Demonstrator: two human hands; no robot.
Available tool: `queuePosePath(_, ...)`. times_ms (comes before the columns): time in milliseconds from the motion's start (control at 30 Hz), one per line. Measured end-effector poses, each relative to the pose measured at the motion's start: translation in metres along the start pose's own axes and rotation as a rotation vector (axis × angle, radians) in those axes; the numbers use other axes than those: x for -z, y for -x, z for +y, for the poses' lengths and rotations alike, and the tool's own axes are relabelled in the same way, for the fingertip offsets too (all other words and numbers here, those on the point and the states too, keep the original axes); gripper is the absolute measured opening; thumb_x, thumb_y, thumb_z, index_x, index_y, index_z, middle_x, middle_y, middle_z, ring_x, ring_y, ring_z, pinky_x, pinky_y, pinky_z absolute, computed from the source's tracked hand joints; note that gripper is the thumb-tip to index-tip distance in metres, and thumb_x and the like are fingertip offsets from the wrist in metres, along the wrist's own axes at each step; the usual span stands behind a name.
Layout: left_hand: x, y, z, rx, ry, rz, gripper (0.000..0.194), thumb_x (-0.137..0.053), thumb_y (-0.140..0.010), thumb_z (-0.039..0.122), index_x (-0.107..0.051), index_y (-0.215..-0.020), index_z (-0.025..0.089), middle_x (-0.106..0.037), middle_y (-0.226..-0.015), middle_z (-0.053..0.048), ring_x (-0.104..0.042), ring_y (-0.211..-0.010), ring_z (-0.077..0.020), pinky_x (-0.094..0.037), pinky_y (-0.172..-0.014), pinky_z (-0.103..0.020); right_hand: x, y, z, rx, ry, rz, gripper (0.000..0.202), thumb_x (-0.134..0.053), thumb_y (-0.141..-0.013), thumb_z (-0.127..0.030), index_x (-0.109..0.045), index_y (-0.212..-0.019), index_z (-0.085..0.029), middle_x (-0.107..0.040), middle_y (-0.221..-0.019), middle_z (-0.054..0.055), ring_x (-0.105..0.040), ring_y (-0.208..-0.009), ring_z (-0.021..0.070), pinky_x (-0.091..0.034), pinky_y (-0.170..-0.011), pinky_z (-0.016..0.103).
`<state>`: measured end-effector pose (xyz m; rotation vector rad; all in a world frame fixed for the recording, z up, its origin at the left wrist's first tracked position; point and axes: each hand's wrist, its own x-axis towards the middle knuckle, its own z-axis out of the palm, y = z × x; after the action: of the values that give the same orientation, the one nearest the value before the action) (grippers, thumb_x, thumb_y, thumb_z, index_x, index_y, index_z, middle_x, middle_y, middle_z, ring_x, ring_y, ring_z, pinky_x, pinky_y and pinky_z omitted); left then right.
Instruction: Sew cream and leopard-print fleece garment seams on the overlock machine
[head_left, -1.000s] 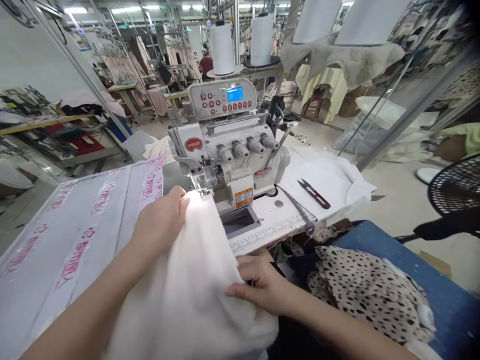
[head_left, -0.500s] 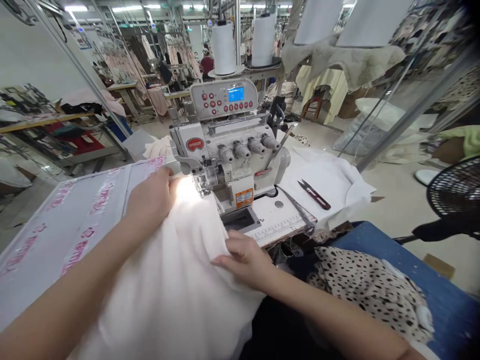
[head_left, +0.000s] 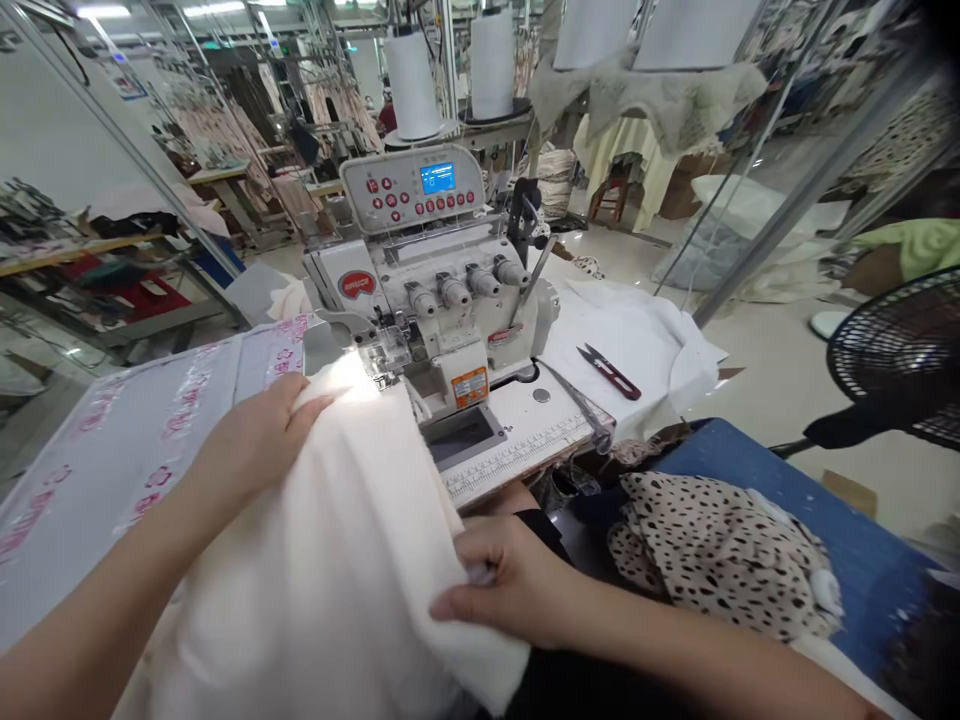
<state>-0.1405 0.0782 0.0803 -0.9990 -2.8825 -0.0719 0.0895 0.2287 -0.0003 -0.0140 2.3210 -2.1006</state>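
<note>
A cream-white piece of fabric (head_left: 352,540) hangs from the needle area of an overlock sewing machine (head_left: 442,300) down over my lap. Its upper end lies under the lit presser foot. My left hand (head_left: 262,430) pinches the fabric's left edge just short of the foot, thumb and fingers closed. Lower down on the right edge, my right hand (head_left: 510,580) grips the fabric between thumb and curled fingers. The cloth between the two hands falls in soft folds. The left fingertips are partly hidden by the fabric.
Thread snips (head_left: 611,372) lie on white cloth (head_left: 645,330) right of the machine. Spotted fabric (head_left: 720,550) rests on a blue surface (head_left: 862,540). A black fan (head_left: 900,350) stands at the far right. Thread cones (head_left: 412,85) rise behind the machine.
My left hand has drawn back from the presser foot, down and left. My right hand has moved down along the fabric edge. The view has shifted slightly to the right.
</note>
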Motion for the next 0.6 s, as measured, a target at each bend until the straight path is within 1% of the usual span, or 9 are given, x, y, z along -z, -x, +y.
queuePosePath(67,0.000,0.003,0.002,-0.003,-0.022,-0.007,0.030,-0.024,-0.087,0.048,-0.038,-0.080,0.022,-0.052,-0.066,-0.003,-0.055,-0.066,-0.0241,-0.035,-0.055,-0.032,-0.004,0.005,0.006,-0.005,-0.034,0.002,0.047,-0.074,-0.066,-0.027,-0.032,-0.048,-0.015,-0.033,-0.057,-0.005,-0.032,-0.056,0.0071,-0.022,-0.048,0.021)
queuePosePath(167,0.000,0.003,0.006,0.016,-0.038,-0.026,0.029,-0.023,-0.087,0.047,-0.032,-0.075,0.023,-0.051,-0.063,-0.004,-0.054,-0.063,-0.0253,-0.035,-0.054,-0.033,-0.008,0.009,0.013,0.018,-0.049,0.025,0.047,-0.072,-0.068,-0.028,-0.032,-0.048,-0.015,-0.034,-0.057,-0.005,-0.033,-0.056,0.0074,-0.023,-0.049,0.022)
queuePosePath(267,0.002,-0.003,0.008,0.037,-0.059,-0.034,0.030,-0.022,-0.086,0.048,-0.028,-0.071,0.023,-0.050,-0.060,-0.004,-0.053,-0.061,-0.0262,-0.034,-0.052,-0.034,-0.007,0.007,0.014,0.032,-0.060,0.024,0.047,-0.068,-0.071,-0.030,-0.029,-0.049,-0.016,-0.034,-0.058,-0.004,-0.033,-0.056,0.0078,-0.023,-0.049,0.023)
queuePosePath(333,0.002,-0.010,0.007,0.051,-0.075,-0.038,0.030,-0.022,-0.086,0.049,-0.030,-0.072,0.023,-0.051,-0.061,-0.005,-0.054,-0.061,-0.0269,-0.033,-0.051,-0.034,-0.005,0.001,0.012,0.036,-0.055,0.029,0.047,-0.067,-0.073,-0.031,-0.029,-0.049,-0.016,-0.033,-0.058,-0.004,-0.032,-0.055,0.0079,-0.022,-0.049,0.023)
queuePosePath(467,-0.001,-0.032,0.003,0.058,-0.113,-0.020,0.031,-0.025,-0.086,0.047,-0.042,-0.083,0.021,-0.057,-0.070,-0.009,-0.058,-0.070,-0.0300,-0.036,-0.053,-0.034,0.004,-0.016,0.007,0.034,0.006,0.101,0.049,-0.068,-0.070,-0.033,-0.028,-0.047,-0.016,-0.031,-0.054,-0.005,-0.030,-0.053,0.0075,-0.022,-0.049,0.023)
queuePosePath(533,-0.002,-0.045,0.001,0.047,-0.102,0.016,0.036,-0.027,-0.086,0.047,-0.047,-0.092,0.018,-0.060,-0.076,-0.011,-0.059,-0.077,-0.0310,-0.039,-0.058,-0.035,0.008,-0.026,0.006,0.022,-0.004,0.117,0.049,-0.068,-0.069,-0.035,-0.028,-0.047,-0.016,-0.030,-0.055,-0.005,-0.030,-0.053,0.0074,-0.023,-0.049,0.022)
queuePosePath(600,0.000,-0.056,-0.002,0.035,-0.069,0.051,0.043,-0.024,-0.087,0.049,-0.048,-0.102,0.016,-0.061,-0.086,-0.010,-0.059,-0.087,-0.0302,-0.042,-0.067,-0.037,0.010,-0.034,0.007,0.017,-0.022,0.122,0.048,-0.067,-0.069,-0.036,-0.030,-0.048,-0.016,-0.029,-0.056,-0.005,-0.030,-0.054,0.0075,-0.023,-0.049,0.022)
